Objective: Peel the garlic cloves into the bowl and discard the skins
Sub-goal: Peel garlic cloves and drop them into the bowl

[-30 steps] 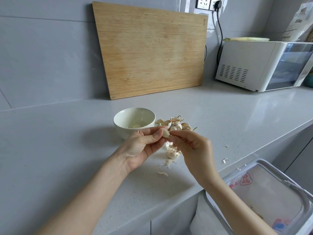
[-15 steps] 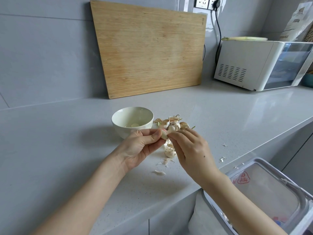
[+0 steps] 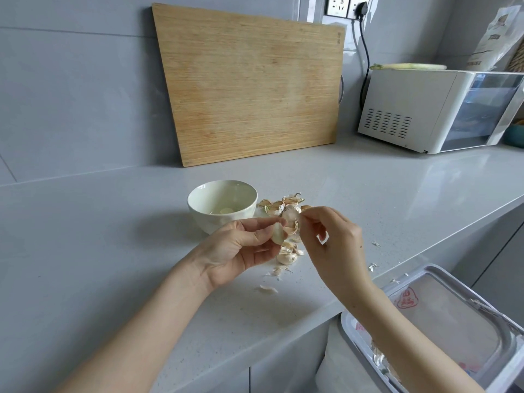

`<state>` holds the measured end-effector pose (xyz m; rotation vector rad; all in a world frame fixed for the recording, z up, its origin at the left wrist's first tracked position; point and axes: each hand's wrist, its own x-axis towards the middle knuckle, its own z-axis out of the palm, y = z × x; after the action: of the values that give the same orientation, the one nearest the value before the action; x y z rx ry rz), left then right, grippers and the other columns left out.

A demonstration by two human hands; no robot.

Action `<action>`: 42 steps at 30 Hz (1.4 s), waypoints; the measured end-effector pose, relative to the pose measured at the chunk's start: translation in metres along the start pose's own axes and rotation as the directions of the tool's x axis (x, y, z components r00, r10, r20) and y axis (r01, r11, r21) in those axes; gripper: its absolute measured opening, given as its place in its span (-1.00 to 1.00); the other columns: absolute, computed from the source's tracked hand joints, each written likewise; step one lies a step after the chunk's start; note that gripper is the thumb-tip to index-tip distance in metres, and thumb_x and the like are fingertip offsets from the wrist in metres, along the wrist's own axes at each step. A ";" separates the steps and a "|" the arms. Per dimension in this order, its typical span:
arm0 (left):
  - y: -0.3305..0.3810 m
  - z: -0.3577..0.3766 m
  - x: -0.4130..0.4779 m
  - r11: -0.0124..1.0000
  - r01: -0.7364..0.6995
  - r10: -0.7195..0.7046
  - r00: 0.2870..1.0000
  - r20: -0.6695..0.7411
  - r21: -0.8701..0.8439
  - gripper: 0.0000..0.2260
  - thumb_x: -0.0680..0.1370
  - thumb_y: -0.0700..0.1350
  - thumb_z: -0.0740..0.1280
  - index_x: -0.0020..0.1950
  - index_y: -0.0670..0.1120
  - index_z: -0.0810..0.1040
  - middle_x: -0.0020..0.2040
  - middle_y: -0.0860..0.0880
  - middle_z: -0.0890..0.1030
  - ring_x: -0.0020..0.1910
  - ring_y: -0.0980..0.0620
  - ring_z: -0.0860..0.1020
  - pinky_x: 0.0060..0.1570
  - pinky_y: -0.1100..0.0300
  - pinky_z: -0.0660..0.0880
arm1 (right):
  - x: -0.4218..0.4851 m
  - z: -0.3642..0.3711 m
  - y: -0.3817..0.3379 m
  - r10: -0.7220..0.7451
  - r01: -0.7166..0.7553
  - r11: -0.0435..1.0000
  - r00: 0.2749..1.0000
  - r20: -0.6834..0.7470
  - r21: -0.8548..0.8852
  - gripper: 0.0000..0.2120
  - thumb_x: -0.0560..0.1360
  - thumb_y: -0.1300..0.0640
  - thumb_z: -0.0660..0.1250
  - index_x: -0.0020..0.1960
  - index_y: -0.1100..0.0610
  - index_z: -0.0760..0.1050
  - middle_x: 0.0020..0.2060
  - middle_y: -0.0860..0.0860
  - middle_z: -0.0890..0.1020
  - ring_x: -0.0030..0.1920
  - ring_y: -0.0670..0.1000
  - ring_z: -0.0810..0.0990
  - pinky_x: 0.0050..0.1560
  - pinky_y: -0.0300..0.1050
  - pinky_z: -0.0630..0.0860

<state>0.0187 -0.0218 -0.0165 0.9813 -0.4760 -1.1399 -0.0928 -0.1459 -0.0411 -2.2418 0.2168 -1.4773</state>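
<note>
Left hand [image 3: 235,248] pinches garlic clove [image 3: 277,233] between thumb and curled fingers, in air just right of bowl [image 3: 198,207]. Right hand [image 3: 334,245], fingers curled, pinches skin flap [image 3: 295,221] beside clove.

Risk: thin skin likely tears short, or drops onto counter [image 3: 113,251] scraps, missing bin [image 3: 453,316].

Bowl: apparently one peeled clove [image 3: 225,210]. Bin, open, below counter edge: few skins [image 3: 378,355].

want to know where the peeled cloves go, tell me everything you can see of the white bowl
The bowl is small, round and deep. It is glossy cream-white, ceramic by its look, with no chips visible. It stands upright on the grey countertop, just left of the garlic pile. Inside lies a pale piece, probably a peeled clove. The left hand, gripping a garlic clove, hides the bowl's near lower edge; whether they touch cannot be told.
</note>
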 end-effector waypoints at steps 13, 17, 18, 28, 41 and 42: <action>-0.001 0.001 0.005 0.994 -0.096 0.095 0.995 -0.019 -0.044 -0.75 0.37 -0.30 0.28 0.03 -0.27 0.59 -0.16 -0.08 0.66 -0.23 0.10 0.63 -0.18 0.25 0.60 | -0.010 0.001 -0.002 0.194 -0.195 0.981 0.962 0.192 -0.016 -0.75 0.45 0.44 0.26 -0.11 0.18 0.64 -0.35 -0.25 0.50 -0.30 -0.24 0.49 -0.29 -0.45 0.33; -0.001 0.000 0.006 0.993 -0.111 0.109 0.993 -0.040 -0.030 -0.75 0.41 -0.30 0.28 0.08 -0.25 0.55 -0.19 -0.06 0.67 -0.21 0.10 0.63 -0.17 0.27 0.60 | -0.008 0.003 -0.010 0.161 -0.174 0.982 0.975 0.153 0.074 -0.88 0.45 0.23 0.32 -0.20 0.16 0.62 -0.40 -0.11 0.55 -0.33 -0.11 0.47 -0.32 -0.43 0.32; -0.001 0.000 0.005 0.993 -0.116 0.114 0.992 -0.044 -0.031 -0.77 0.44 -0.32 0.26 0.07 -0.23 0.56 -0.18 -0.06 0.67 -0.20 0.09 0.64 -0.17 0.26 0.60 | -0.008 0.005 -0.010 0.152 -0.164 0.984 0.977 0.148 0.071 -0.88 0.44 0.19 0.33 -0.21 0.16 0.63 -0.41 -0.14 0.53 -0.34 -0.15 0.46 -0.32 -0.44 0.32; -0.001 0.000 0.004 0.990 -0.130 0.134 0.988 -0.081 0.054 -0.81 0.51 -0.37 0.22 0.03 -0.23 0.58 -0.21 -0.07 0.68 -0.21 0.09 0.65 -0.17 0.27 0.60 | -0.006 0.012 -0.006 -0.073 0.090 0.990 0.985 0.157 -0.104 -0.76 0.52 0.19 0.19 -0.24 0.24 0.54 -0.41 0.00 0.47 -0.35 -0.10 0.28 -0.26 -0.34 0.23; -0.001 -0.001 0.006 0.992 -0.104 0.110 0.990 -0.090 0.072 -0.79 0.38 -0.33 0.35 0.00 -0.24 0.58 -0.23 -0.10 0.65 -0.26 0.08 0.63 -0.23 0.27 0.59 | -0.001 0.007 0.003 -0.015 0.027 0.992 0.996 0.089 -0.127 -0.91 0.39 0.30 0.29 -0.30 0.23 0.47 -0.41 -0.05 0.41 -0.37 0.00 0.37 -0.31 -0.22 0.33; -0.001 -0.002 0.005 0.992 -0.105 0.111 0.990 -0.089 0.073 -0.77 0.36 -0.33 0.36 0.00 -0.24 0.58 -0.19 -0.13 0.65 -0.24 0.07 0.63 -0.24 0.27 0.58 | 0.000 0.005 0.005 0.011 0.000 0.990 0.997 0.082 -0.141 -0.91 0.38 0.30 0.29 -0.30 0.23 0.47 -0.41 -0.07 0.40 -0.39 0.00 0.37 -0.33 -0.22 0.32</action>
<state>0.0215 -0.0261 -0.0190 1.0501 -0.4896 -0.9819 -0.0877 -0.1486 -0.0454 -2.4064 0.3100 -1.4019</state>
